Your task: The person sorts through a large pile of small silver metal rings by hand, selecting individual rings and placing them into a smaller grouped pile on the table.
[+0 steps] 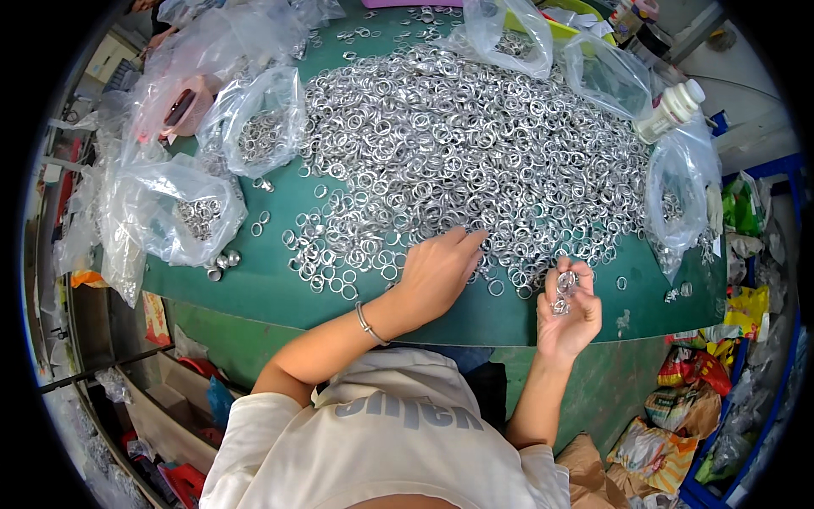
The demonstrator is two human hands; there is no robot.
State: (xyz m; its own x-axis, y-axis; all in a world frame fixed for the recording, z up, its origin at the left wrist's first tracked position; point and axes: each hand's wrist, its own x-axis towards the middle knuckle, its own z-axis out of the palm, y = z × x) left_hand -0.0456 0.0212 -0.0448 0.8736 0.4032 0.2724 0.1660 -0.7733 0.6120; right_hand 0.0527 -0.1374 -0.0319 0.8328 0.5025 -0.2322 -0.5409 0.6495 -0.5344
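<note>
A broad heap of silver metal rings [475,144] covers much of the green table. My left hand [437,276], with a bangle on its wrist, reaches to the near edge of the heap. Its fingers stretch out over the rings, slightly apart, and I see nothing held in them; the fingertips are partly lost among the rings. To the right, my right hand [570,327] is turned palm up just in front of the heap. Its fingers curl round several silver rings [563,293], gathered between the fingers and thumb.
Clear plastic bags with rings, one [182,212] at the left and another [678,199] at the right, flank the heap. A white bottle [670,110] leans at the far right. A pink container [188,106] lies at the far left. The green table [254,293] ends just before my body.
</note>
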